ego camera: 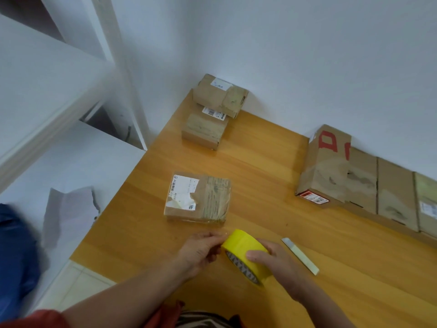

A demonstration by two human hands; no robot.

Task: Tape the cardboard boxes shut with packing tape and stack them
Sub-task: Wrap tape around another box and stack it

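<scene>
On the table, a cardboard box is waiting for tape.
It is lying just beyond both hands, nearer the left hand; the right hand is gripping the yellow tape roll, the left pinching its edge.

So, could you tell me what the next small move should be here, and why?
Probably peel the free end off the yellow tape roll: the right hand grips the roll, the left hand pinches at its rim, and no strip shows drawn out yet. The labelled cardboard box lies just beyond, waiting.
</scene>
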